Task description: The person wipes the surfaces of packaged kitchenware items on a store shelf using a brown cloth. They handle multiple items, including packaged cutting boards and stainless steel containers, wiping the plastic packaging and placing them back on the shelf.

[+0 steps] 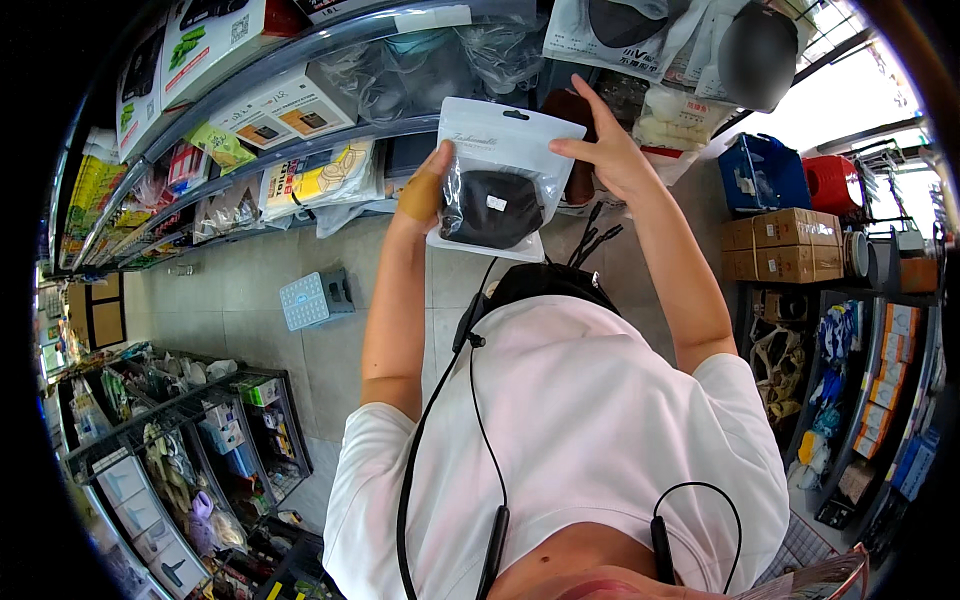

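A white plastic hang-hole pouch [560, 130] with a clear front is held up before me, near the shelf's edge. Folded inside it lies a black item [492, 212] with a small white sticker; its kind I cannot make out. My left hand [424, 192] is closed on the pouch's left side, thumb on the front edge. At the upper right edge, the thumb of my right hand [618, 158] presses on the pouch while the index finger stretches upward. The other fingers of that hand are partly hidden behind the pouch.
Ahead runs a shelf [330, 130] stacked with boxes and bagged goods. More clear packages [610, 35] hang at the upper right. A blue step stool [316, 300] stands on the tiled floor. Racks fill the lower left; cartons [783, 246] and a blue crate [762, 172] sit at right.
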{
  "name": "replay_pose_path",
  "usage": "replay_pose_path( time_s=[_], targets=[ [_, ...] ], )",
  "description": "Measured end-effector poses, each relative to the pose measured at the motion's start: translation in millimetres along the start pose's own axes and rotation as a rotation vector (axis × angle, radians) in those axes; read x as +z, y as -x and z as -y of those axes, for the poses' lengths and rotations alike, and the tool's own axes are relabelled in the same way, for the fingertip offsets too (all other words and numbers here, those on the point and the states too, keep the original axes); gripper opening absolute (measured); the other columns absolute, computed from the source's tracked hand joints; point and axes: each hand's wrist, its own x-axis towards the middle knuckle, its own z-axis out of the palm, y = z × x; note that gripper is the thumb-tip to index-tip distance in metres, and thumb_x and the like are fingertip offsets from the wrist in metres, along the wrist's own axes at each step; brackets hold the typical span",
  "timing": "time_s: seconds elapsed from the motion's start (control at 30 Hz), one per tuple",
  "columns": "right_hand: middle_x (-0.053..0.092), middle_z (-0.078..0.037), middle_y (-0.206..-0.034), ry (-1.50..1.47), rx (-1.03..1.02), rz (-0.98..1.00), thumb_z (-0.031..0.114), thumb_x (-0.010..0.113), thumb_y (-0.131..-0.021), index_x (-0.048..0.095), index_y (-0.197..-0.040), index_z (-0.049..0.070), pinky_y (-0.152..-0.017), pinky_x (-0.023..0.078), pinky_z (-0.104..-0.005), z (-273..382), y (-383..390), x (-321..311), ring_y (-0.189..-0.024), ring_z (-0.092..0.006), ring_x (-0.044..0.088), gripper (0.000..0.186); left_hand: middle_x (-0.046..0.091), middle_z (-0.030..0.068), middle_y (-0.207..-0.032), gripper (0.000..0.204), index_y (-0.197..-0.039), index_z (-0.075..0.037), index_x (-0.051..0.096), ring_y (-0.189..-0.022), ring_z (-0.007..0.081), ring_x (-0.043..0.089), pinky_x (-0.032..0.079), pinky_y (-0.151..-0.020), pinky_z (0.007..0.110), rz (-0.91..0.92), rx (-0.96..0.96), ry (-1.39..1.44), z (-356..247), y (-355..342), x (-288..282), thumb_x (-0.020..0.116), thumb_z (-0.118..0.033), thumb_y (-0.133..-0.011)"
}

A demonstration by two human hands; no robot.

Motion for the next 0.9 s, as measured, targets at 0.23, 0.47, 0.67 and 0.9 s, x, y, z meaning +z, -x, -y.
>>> replay_pose_path(
  time_s=[0.23,0.47,0.67,0.9],
  targets=[
    [0.054,-0.007,-0.109,-0.031,0.027,0.067,0.005,0.063,-0.074,0.049,-0.118,0.004,-0.087,0.038,-0.0259,-14.0,-9.4,-3.3,-0.097,-0.0139,0.05,0.046,0.045,0.01,-0.125,0.059,-0.126,0.001,0.037,-0.114,0.0199,0.042,0.031,-0.096,0.03,-0.013,-0.006,-0.049,-1.0,8.8,6.3,0.049,-0.041,-0.086],
    [0.055,-0.004,-0.092,-0.094,0.031,0.003,0.004,0.064,-0.074,0.055,-0.106,0.004,-0.077,0.04,-0.0239,-21.1,-12.5,-2.6,-0.084,-0.0115,0.05,0.033,0.046,0.0099,-0.123,0.059,-0.126,-0.001,0.038,-0.112,0.0197,0.043,0.031,-0.095,0.03,0.013,-0.001,-0.041,8.3,4.3,0.9,0.049,-0.042,-0.085],
    [0.052,-0.002,-0.081,0.041,0.054,-0.198,0.002,0.069,-0.07,0.054,-0.092,0.005,-0.07,0.039,-0.0238,-34.7,-20.1,-12.5,-0.074,-0.0111,0.049,0.027,0.046,0.0095,-0.123,0.058,-0.125,-0.001,0.039,-0.112,0.02,0.043,0.032,-0.095,0.031,0.01,0.009,-0.05,6.8,3.0,4.2,0.049,-0.042,-0.085],
    [0.056,-0.005,-0.105,-0.559,0.143,-0.011,0.032,0.054,-0.084,0.051,-0.11,0.006,-0.085,0.042,-0.0326,-32.3,-11.6,-22.6,-0.097,-0.0182,0.053,0.037,0.047,0.01,-0.121,0.058,-0.125,-0.001,0.039,-0.111,0.0208,0.044,0.032,-0.095,0.031,-0.03,0.012,0.013,8.8,-2.7,-4.6,0.05,-0.042,-0.085]
  ],
)
